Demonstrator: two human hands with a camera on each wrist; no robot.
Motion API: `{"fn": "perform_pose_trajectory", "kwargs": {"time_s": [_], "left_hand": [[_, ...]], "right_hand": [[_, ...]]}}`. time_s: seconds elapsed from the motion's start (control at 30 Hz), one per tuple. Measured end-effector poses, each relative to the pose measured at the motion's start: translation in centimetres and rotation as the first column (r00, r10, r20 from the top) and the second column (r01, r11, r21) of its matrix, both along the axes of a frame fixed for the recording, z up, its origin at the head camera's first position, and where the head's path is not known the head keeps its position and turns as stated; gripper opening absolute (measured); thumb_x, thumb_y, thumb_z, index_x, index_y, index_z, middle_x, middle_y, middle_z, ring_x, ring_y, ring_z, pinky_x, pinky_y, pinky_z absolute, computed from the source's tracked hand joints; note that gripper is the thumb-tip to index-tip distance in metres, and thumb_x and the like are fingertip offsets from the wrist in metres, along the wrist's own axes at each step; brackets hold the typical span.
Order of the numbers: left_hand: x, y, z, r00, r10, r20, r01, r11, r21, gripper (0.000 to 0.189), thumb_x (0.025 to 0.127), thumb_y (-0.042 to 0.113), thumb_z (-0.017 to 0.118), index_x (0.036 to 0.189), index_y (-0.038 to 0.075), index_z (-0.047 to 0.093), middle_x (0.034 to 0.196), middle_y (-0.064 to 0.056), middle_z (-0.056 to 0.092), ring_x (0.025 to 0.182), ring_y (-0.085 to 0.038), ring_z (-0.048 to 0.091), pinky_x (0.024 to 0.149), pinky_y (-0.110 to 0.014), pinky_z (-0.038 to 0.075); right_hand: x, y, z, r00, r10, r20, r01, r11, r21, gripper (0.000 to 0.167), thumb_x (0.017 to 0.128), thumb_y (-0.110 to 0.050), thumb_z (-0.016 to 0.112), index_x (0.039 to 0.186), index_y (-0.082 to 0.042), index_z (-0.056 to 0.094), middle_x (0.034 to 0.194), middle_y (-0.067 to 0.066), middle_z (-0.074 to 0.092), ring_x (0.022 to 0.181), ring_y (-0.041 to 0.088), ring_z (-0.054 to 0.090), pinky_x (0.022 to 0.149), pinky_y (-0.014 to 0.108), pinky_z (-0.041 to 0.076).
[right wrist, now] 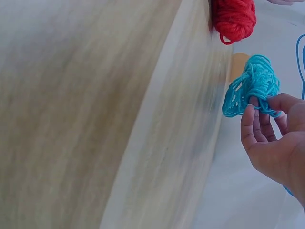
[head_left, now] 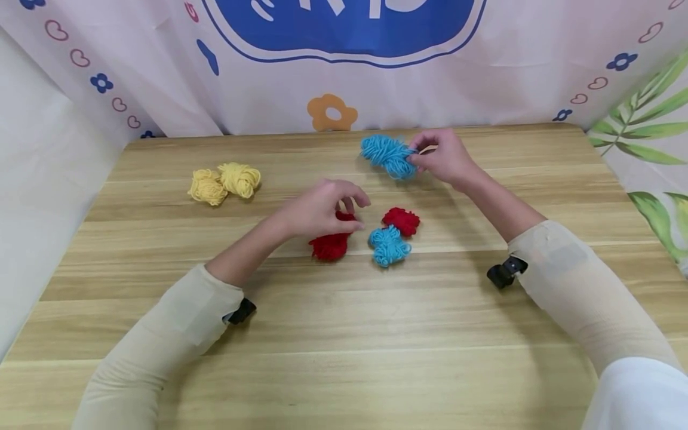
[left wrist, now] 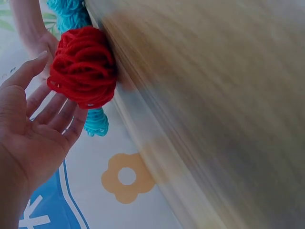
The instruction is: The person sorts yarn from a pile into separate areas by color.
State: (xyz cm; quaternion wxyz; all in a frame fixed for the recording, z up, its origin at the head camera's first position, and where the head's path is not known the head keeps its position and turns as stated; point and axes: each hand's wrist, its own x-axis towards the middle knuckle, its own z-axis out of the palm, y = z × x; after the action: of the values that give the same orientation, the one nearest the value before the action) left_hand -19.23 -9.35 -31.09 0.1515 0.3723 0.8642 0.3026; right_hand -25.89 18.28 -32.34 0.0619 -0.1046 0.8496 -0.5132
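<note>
At the back of the table, my right hand (head_left: 446, 158) pinches one end of a blue yarn bundle (head_left: 387, 155) between thumb and fingers. The right wrist view shows loose loops of this blue yarn (right wrist: 257, 83) at the fingertips. My left hand (head_left: 319, 209) is at a red yarn bundle (head_left: 329, 248), which it partly hides from above. Its thumb and fingers are spread apart, and in the left wrist view the relaxed fingers lie beside the red yarn (left wrist: 83, 69). Between the hands, toward the front, a smaller blue bundle (head_left: 389, 246) lies against another red bundle (head_left: 403, 221).
Two yellow yarn bundles (head_left: 208, 187) lie side by side at the back left of the wooden table (head_left: 344, 334). A printed cloth (head_left: 269, 89) hangs behind the table's back edge. Leaf-patterned fabric (head_left: 650, 128) is at the right.
</note>
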Motion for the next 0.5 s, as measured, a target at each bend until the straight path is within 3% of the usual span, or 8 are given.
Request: {"fn": "perform_pose_trajectory", "kwargs": {"time_s": [0.37,0.5], "left_hand": [[0.3,1.2,-0.7,0.996,-0.09,-0.013,0.09,0.995,-0.034,0.046,0.089,0.018,0.084,0.128,-0.001,0.067,0.123,-0.013,0.07,0.104,-0.024,0.067,0.093,-0.034,0.057],[0.5,1.6,-0.8,0.995,-0.096,-0.019,0.096,0.995,-0.038,0.049,0.087,0.019,0.086,0.128,-0.001,0.067,0.123,-0.013,0.071,0.106,-0.024,0.066,0.093,-0.032,0.057]], "right_hand": [[-0.6,0.2,-0.1,0.999,-0.036,0.007,0.036,0.999,0.02,0.016,0.097,-0.001,0.069,0.11,0.01,0.067,0.104,0.014,0.06,0.081,0.022,0.062,0.069,0.024,0.059],[-0.7,0.3,-0.1,0.999,-0.038,0.013,0.038,0.999,0.023,0.017,0.098,-0.001,0.068,0.111,0.009,0.067,0.104,0.013,0.059,0.081,0.022,0.062,0.068,0.023,0.058]]}}
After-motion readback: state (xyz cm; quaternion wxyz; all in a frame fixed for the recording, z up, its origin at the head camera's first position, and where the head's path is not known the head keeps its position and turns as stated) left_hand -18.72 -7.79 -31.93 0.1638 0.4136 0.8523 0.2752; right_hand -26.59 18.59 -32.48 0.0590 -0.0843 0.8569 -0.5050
